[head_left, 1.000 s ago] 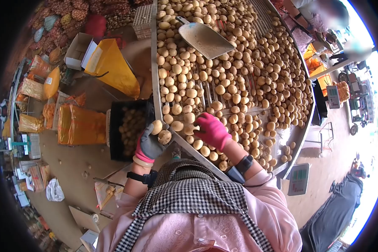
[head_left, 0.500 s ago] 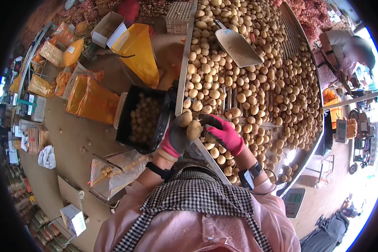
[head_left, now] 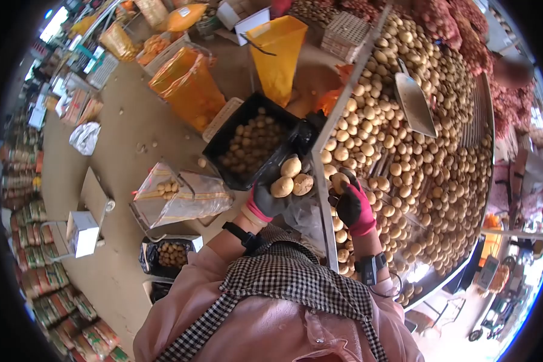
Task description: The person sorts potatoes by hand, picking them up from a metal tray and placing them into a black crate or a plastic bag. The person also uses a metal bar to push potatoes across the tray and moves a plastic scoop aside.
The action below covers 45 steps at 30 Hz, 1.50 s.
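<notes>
My left hand [head_left: 266, 200], in a black and pink glove, is closed around a small cluster of potatoes [head_left: 291, 166], three of which show. It hovers between the black crate [head_left: 228, 174] and the metal rim [head_left: 327, 208] of the sorting table. Across that rim, my right hand [head_left: 355, 208], gloved alike, has its fingers curled on one potato [head_left: 340, 181] above the table's near edge. Many loose potatoes [head_left: 428, 175] cover the slatted table. A metal scoop [head_left: 414, 105] lies on top of them.
Left of the table stand a yellow bag [head_left: 277, 57], an orange mesh bag [head_left: 187, 87] and a clear bag on a frame [head_left: 190, 202] with some potatoes. A smaller black-lined crate [head_left: 170, 254] holds more. Red mesh sacks [head_left: 437, 24] are piled at the back right.
My view has swung left. My hands, close together before, are apart now. The left has moved toward the black crate with several potatoes; the right is over the table holding one.
</notes>
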{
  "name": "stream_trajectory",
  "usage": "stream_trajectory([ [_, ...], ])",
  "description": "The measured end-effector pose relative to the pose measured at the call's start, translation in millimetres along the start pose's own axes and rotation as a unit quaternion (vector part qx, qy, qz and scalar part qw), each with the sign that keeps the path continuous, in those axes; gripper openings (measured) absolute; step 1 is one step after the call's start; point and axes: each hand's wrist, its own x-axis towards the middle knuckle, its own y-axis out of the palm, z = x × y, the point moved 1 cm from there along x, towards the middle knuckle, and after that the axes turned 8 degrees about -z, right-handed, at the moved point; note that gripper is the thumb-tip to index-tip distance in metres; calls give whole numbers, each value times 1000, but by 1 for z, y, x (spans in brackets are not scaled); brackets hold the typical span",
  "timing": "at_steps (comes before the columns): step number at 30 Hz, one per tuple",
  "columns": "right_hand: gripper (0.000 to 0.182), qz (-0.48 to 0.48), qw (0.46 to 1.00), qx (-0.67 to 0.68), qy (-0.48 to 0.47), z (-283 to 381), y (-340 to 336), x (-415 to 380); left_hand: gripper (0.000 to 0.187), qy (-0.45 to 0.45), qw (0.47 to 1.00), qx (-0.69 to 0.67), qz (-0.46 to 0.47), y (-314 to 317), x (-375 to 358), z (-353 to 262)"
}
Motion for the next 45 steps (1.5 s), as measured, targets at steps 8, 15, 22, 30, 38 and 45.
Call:
stream_trajectory([
  [8,65,181,973,-140,-3,-54,82,1,40,-154,888,-433,-2,-133,-32,-4],
  [15,61,310,889,-322,100,-101,269,18,45,-123,855,-491,-116,-244,-82,-29],
  [22,63,372,648,-638,-184,-215,351,87,52,-54,818,-565,-97,-319,-100,-34],
  [30,60,448,580,-622,-275,-284,346,81,49,-18,913,-275,-299,-386,-113,-21],
  [38,57,314,721,-597,-159,-342,384,112,44,-21,763,-579,-285,-416,-134,-30],
  [45,48,174,805,-384,417,-355,345,75,51,77,870,-295,-387,-390,-115,-32],
])
